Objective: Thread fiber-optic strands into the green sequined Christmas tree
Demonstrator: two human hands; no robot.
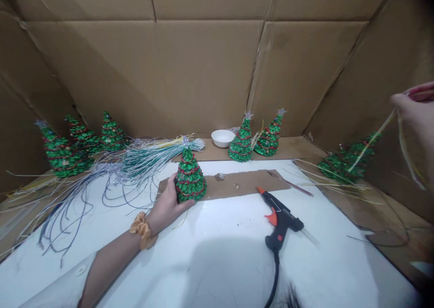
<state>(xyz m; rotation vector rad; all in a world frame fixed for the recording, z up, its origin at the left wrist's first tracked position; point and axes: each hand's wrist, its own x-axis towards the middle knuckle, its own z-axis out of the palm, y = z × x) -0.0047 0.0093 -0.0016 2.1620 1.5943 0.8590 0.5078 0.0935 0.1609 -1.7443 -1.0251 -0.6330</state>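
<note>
Green tree [191,178]: left of centre on the white tabletop [233,263], at the left part of a flat cardboard strip [249,184]. Long axis near vertical; clear star [185,141] at the top, pointing up, slightly left of the base centre in this view. Wide end down; whether the base sits on the strip or just above it, cannot tell.

Left hand [172,204]: clamped on the tree's lower left side, fingers along the flank, thumb across the front of the base.

Right hand [415,105]: at the right edge of view, raised, partly cut off. Thumb and fingers pinched together on pale strands [373,141]. Strands hang in two runs: one slants down-left, its end in front of the dark green trees [351,161] at right; the other drops steeply, down and to the right.

Glue gun [280,215]: lying right of centre, apart from both hands. Barrel axis diagonal, orange nozzle up-left onto the strip's front edge, clear glue stick out the rear, down-right. Handle and cord run toward the wearer.

Behind the tree: bundle of white-tipped wires [149,161], long axis roughly left to right. White bowl [222,139] farther back, upright.
</note>
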